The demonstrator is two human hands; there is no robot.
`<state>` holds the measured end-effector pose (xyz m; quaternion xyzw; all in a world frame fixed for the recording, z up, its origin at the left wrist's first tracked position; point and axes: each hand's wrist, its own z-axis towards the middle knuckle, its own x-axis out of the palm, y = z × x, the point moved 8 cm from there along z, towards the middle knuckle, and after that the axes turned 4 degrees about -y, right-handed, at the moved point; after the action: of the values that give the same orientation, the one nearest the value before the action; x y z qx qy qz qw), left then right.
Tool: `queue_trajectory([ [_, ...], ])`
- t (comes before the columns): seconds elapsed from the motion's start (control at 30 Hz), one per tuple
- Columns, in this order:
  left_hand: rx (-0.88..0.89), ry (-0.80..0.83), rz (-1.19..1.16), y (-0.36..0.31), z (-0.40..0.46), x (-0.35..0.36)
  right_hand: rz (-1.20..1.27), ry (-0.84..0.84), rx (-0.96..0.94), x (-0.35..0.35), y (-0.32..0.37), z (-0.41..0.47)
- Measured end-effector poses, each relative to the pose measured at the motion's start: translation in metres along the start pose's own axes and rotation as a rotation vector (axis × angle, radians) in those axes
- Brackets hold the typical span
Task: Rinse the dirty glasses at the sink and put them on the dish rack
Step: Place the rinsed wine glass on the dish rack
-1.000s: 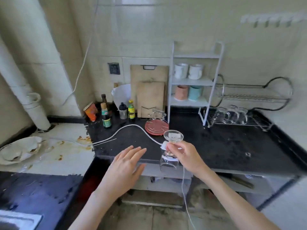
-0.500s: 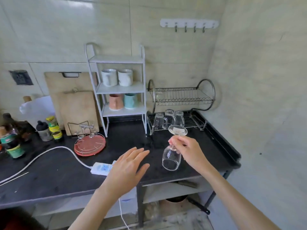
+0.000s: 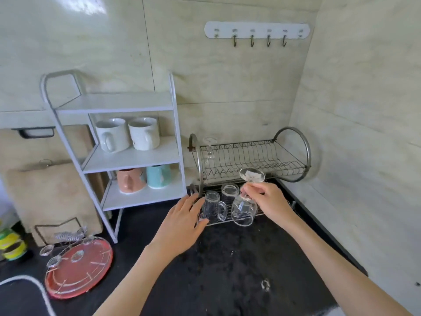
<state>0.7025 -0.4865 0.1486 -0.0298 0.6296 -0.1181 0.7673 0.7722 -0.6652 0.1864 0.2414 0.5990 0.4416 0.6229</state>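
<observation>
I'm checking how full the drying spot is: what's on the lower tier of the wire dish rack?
On the lower tier of the wire dish rack stand two upturned clear glass mugs. The upside-down wine glass in the right hand covers the rest.

There are two hands: the left hand (image 3: 182, 221) and the right hand (image 3: 267, 200). The right hand holds one stemmed glass (image 3: 245, 207), turned upside down. One more stemmed glass (image 3: 208, 148) hangs on the upper level of the one dish rack (image 3: 289, 151). On the lower level of the rack I count two glass mugs (image 3: 213, 207), upside down. The one white shelf (image 3: 134, 156) carries four cups: two white cups (image 3: 127, 134), one pink cup (image 3: 128, 180) and one turquoise cup (image 3: 158, 175). On the wall is one hook rail (image 3: 257, 30) with four hooks. Two cutting boards (image 3: 49, 197) lean at the wall. One red lid (image 3: 79, 267) lies on the counter.
</observation>
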Motion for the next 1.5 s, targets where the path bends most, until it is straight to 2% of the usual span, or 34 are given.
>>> queue_trajectory([
  [0.23, -0.061, -0.005, 0.074, 0.029, 0.095, 0.007, -0.067, -0.095, -0.032, -0.012, -0.004, 0.125],
  [0.37, -0.052, -0.111, 0.174, 0.043, 0.123, 0.009, -0.085, -0.107, -0.030, 0.004, -0.017, 0.194],
  [0.6, -0.106, -0.172, 0.293, 0.048, 0.135, 0.020, -0.152, 0.053, 0.026, 0.056, -0.060, 0.254],
  [0.8, -0.152, -0.152, 0.335, 0.047, 0.135, 0.018, -0.097, 0.110, 0.021, 0.067, -0.062, 0.260],
  [1.07, -0.218, -0.074, 0.336, 0.043, 0.134, 0.017, -0.169, 0.152, -0.048, 0.066, -0.062, 0.257],
  [1.17, -0.203, -0.075, 0.263, 0.038, 0.133, 0.013, -0.163, 0.186, -0.045, 0.063, -0.064, 0.251],
  [1.3, -0.273, -0.013, 0.204, 0.042, 0.127, 0.011, -0.246, 0.223, -0.061, 0.054, -0.066, 0.223],
  [1.5, -0.362, -0.009, 0.133, 0.019, 0.083, 0.023, -0.363, 0.229, -0.266, 0.043, -0.043, 0.143],
])
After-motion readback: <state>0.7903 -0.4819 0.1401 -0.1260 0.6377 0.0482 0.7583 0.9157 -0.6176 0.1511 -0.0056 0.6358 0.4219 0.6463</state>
